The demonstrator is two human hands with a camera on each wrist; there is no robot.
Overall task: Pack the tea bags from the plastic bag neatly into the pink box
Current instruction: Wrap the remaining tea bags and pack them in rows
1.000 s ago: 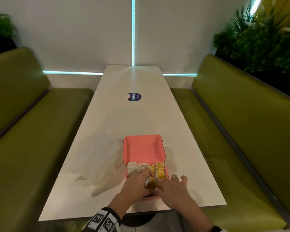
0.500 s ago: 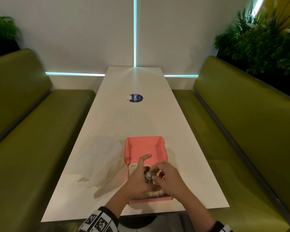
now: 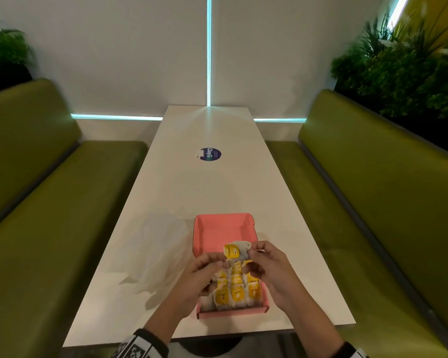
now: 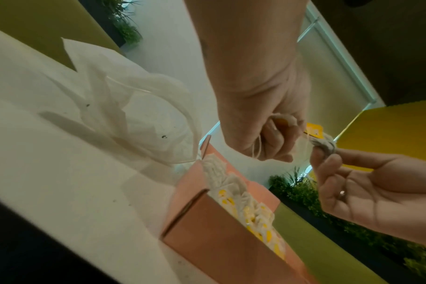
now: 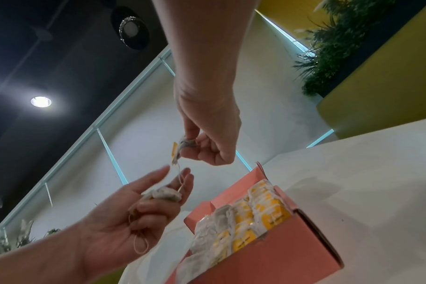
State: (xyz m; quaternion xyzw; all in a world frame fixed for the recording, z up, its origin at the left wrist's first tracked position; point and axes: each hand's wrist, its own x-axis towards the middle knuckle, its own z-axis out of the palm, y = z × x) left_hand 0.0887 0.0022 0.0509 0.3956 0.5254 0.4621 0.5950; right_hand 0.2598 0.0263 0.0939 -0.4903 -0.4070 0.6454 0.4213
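The pink box (image 3: pixel 224 229) lies open near the table's front edge, its lid flat behind it. Rows of tea bags (image 3: pixel 237 293) with yellow tags fill its near half. Just above the box, my right hand (image 3: pixel 251 257) pinches a crumpled tea bag (image 5: pixel 188 143) whose yellow tag (image 3: pixel 232 250) faces me. My left hand (image 3: pixel 212 263) curls its fingers round a second tea bag (image 5: pixel 164 194), with string looping across the palm. A thin string runs between the two bags. The clear plastic bag (image 3: pixel 158 251) lies flat and crumpled left of the box.
The long white table (image 3: pixel 207 192) carries a round blue sticker (image 3: pixel 210 154) at its middle. Green benches (image 3: pixel 49 215) run along both sides, with plants behind them. The box stands close to the table's near edge.
Both hands were pressing on the tea bags in the box. They have risen above it, each with a tea bag, and have drawn slightly apart.
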